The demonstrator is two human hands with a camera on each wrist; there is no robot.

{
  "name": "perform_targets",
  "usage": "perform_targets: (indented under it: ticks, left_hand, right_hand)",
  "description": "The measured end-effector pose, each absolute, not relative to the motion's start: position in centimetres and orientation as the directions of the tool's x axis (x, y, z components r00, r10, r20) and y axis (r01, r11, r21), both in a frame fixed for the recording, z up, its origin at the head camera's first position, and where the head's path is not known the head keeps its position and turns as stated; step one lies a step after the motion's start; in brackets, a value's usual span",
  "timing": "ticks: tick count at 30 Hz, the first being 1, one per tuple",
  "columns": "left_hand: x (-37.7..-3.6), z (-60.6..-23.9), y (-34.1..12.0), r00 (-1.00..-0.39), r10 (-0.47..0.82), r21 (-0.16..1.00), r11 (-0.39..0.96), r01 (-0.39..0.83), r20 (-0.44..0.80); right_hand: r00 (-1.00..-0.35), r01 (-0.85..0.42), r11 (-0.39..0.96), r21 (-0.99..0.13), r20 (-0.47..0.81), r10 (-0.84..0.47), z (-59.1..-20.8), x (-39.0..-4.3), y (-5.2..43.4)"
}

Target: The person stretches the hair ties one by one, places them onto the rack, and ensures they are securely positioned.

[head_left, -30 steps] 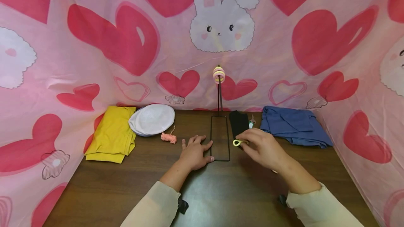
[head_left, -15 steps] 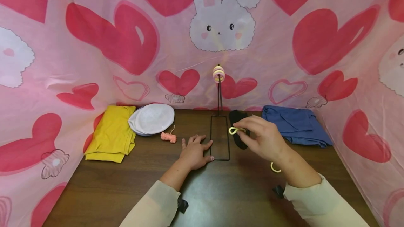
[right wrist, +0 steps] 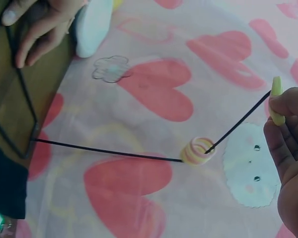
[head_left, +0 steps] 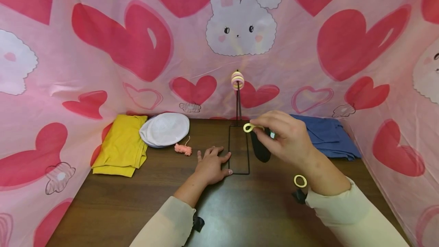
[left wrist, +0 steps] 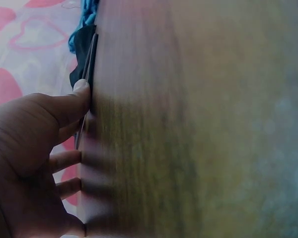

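My right hand (head_left: 287,135) pinches a yellow hair tie (right wrist: 276,85) between thumb and fingertips, squeezing it into a narrow loop. It is raised over the right side of a black wire stand (head_left: 248,155). Pink and yellow hair ties (right wrist: 192,152) are stacked on the stand's upper arm. In the right wrist view, the tip of that arm overlaps the held hair tie. My left hand (head_left: 212,166) rests on the table with fingers spread, thumb and forefinger touching the left side of the stand's base. Another yellow hair tie (head_left: 295,181) lies flat near my right wrist.
To the left lie folded yellow cloth (head_left: 120,144), a white cap-like item (head_left: 168,129) and a coral yarn bundle (head_left: 183,150). Right of the stand is a black cloth item (head_left: 260,149), partly hidden by my hand. Folded blue cloth (head_left: 329,136) lies at the far right.
My right hand has lifted and moved forward and slightly left with the hair tie, uncovering the one on the table. My left hand has stayed at the base.
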State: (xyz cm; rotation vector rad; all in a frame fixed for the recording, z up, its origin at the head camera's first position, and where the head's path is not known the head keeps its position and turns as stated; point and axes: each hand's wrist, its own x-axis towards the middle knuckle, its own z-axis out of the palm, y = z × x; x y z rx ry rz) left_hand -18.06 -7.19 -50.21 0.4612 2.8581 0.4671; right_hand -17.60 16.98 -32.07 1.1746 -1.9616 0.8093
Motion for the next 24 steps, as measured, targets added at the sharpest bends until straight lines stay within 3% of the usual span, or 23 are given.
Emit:
perform_targets:
  ticks: [17, 24]
  left_hand:
    - [-18.2, -50.2, -7.2, -0.928, 0.339, 0.338, 0.901, 0.272, -0.155]
    - [-18.1, -50.1, -7.3, -0.928, 0.338, 0.342, 0.9, 0.269, -0.159]
  right_hand:
    - [-0.333, -0.902, 0.408, -0.143, 0.832, -0.444, -31.1, -18.7, 15.4]
    - [-0.449, -0.844, 0.483, -0.233, 0.799, -0.4, -32.0, -20.7, 15.2]
